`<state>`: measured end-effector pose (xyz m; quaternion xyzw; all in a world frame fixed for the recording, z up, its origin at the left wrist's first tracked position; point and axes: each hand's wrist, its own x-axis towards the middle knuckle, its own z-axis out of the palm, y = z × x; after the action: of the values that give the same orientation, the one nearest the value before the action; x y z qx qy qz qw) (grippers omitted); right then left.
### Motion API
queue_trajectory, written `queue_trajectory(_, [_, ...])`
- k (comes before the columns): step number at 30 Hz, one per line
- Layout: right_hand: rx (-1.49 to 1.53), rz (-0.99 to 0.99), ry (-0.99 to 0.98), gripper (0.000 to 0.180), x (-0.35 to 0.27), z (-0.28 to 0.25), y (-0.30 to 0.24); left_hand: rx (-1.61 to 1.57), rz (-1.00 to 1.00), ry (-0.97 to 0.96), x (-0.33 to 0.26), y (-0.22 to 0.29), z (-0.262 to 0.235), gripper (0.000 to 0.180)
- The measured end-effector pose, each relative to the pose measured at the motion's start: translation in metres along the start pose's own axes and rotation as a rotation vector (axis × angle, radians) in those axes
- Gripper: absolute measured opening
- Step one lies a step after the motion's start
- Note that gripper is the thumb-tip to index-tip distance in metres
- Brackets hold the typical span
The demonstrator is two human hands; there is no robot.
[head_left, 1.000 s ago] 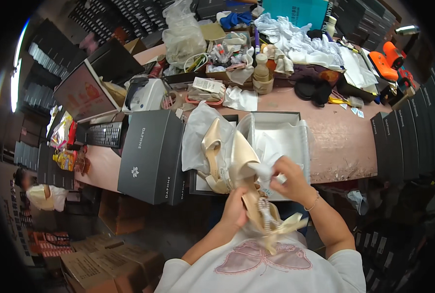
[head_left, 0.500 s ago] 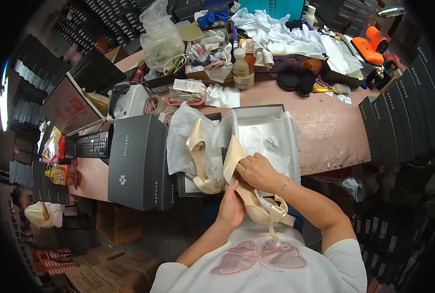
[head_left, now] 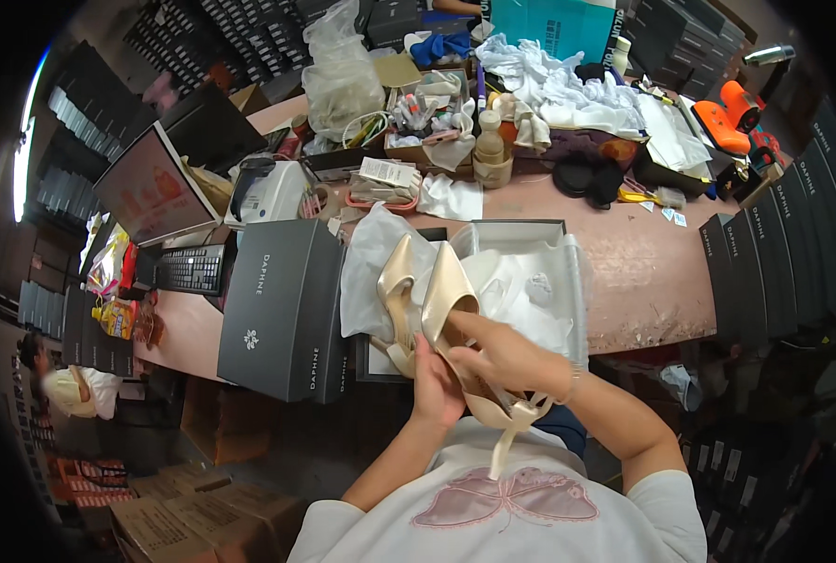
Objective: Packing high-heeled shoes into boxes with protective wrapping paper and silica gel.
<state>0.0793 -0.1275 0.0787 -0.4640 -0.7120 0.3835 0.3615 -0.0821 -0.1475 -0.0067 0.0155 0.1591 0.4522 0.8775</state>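
A beige satin high-heeled shoe (head_left: 448, 302) with a pointed toe and a ribbon tied in a bow (head_left: 523, 413) is held tilted above the table's near edge. My left hand (head_left: 437, 387) grips it along its left side. My right hand (head_left: 516, 357) reaches into the toe opening, its fingertips hidden inside and its outline blurred. Just left, the matching shoe (head_left: 396, 293) lies on white tissue paper (head_left: 369, 253) in an open dark shoe box. Beside it, an open dark tray (head_left: 516, 226), box or lid, I cannot tell which, holds more white paper.
Closed dark shoe boxes (head_left: 277, 314) stand left of the open one, near a keyboard (head_left: 191, 269) and monitor (head_left: 155, 183). More dark boxes (head_left: 765, 253) line the right. At the back are a bottle (head_left: 489, 141), crumpled white paper (head_left: 559, 80) and an orange tool (head_left: 718, 127).
My right hand's fingers have moved deeper into the shoe's toe. The shoe's toe has swung up and more upright. The whole view has shifted slightly.
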Motion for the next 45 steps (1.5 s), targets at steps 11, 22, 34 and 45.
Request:
queue_trajectory(11, [-0.034,-0.02,-0.203,0.058,-0.004,0.05,0.004,0.546,0.107,0.189,0.006,0.044,0.037,0.054])
queue_trajectory(22, [0.287,-0.139,-0.055,0.065,-0.007,0.105,0.013,0.677,0.093,0.414,-0.01,0.056,0.03,0.042])
queue_trajectory(34, [0.052,-0.101,-0.401,0.076,-0.052,0.064,-0.026,0.573,0.162,0.184,-0.028,0.046,0.023,0.057])
queue_trajectory(45, [-0.969,-0.232,-0.236,0.035,0.098,0.018,0.091,0.083,0.046,0.011,-0.042,0.064,0.02,0.08])
